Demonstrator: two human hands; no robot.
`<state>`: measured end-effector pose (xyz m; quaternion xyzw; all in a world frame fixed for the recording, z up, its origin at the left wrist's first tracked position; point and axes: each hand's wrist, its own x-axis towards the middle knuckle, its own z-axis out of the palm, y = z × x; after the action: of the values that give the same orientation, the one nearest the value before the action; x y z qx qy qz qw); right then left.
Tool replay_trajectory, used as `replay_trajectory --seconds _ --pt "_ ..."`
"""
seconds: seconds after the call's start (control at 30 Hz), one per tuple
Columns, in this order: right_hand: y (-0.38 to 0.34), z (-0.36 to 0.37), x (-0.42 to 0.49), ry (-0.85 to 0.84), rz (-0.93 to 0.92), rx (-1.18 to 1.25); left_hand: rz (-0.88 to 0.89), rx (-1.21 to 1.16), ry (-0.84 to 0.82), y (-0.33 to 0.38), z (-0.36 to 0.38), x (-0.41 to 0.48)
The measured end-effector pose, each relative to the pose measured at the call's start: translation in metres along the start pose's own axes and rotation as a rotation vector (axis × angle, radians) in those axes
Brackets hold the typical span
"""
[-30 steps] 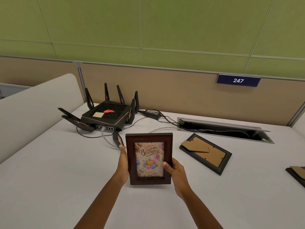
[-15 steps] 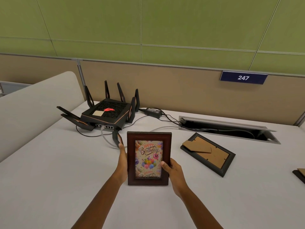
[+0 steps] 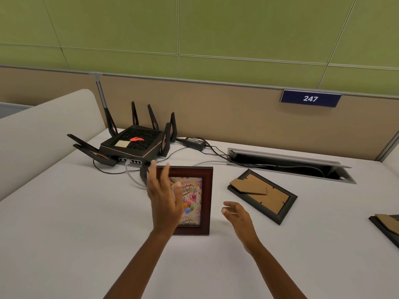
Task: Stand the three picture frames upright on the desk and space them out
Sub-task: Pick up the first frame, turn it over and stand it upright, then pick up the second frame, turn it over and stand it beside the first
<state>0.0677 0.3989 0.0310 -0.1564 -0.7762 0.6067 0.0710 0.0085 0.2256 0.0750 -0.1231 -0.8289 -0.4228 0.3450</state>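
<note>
On a white desk (image 3: 64, 223) in a cubicle, a brown frame (image 3: 206, 199) with a birthday print stands upright near the middle, its foot on the desk. Both hands are off it: left hand (image 3: 165, 201) spread flat in front of the frame's left side, fingers splayed, gripping nothing; right hand (image 3: 237, 214) loosely cupped just right of the frame, apart from it, also empty.

Two frames to go. A black frame (image 3: 262, 196) lies face-down to the right, cardboard back and folded easel flap showing. A third frame (image 3: 386, 227) lies at the desk's right edge, partly cut off. Router (image 3: 131, 144) w/ antennas and cables sits behind the brown frame.

Handling, by the look of it: frames seem light and rigid, prob. wood or composite w/ a glazed front, so breakable if tipped. The standing one leans on a thin rear easel, not visible here; a nudge could topple it. Best hold for the black frame appears to be both long edges, then swing the flap out before setting it down, well apart from the first.
</note>
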Motion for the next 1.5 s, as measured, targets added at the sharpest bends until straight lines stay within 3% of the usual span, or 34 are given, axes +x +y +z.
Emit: replay_trajectory --seconds 0.13,0.3,0.37,0.47,0.57,0.63,0.87,1.1,1.5 --pt "0.012 -0.038 0.000 0.099 -0.037 -0.058 0.454 0.163 -0.167 0.022 0.014 -0.017" --pt "0.025 -0.084 0.005 0.200 -0.067 -0.225 0.526 0.153 -0.437 0.041 0.047 -0.050" --pt "0.031 -0.101 0.010 0.227 -0.074 -0.311 0.485 0.156 -0.534 0.048 0.062 -0.064" --pt "0.042 -0.125 0.021 0.261 -0.056 -0.410 0.277 0.230 -0.731 0.059 0.084 -0.081" --pt "0.047 -0.144 0.034 0.238 -0.013 -0.501 0.094 0.216 -0.744 0.068 0.109 -0.095" --pt "0.048 -0.154 0.043 0.203 0.022 -0.565 -0.077 0.196 -0.874 0.073 0.121 -0.102" --pt "0.048 -0.184 0.069 0.098 0.153 -0.676 -0.303 0.263 -1.053 0.104 0.146 -0.112" --pt "0.044 -0.190 0.086 -0.006 0.220 -0.609 -0.511 0.150 -1.069 0.123 0.163 -0.105" --pt "0.054 -0.184 0.072 0.099 0.195 -0.542 -0.667 -0.040 -0.988 0.133 0.165 -0.104"
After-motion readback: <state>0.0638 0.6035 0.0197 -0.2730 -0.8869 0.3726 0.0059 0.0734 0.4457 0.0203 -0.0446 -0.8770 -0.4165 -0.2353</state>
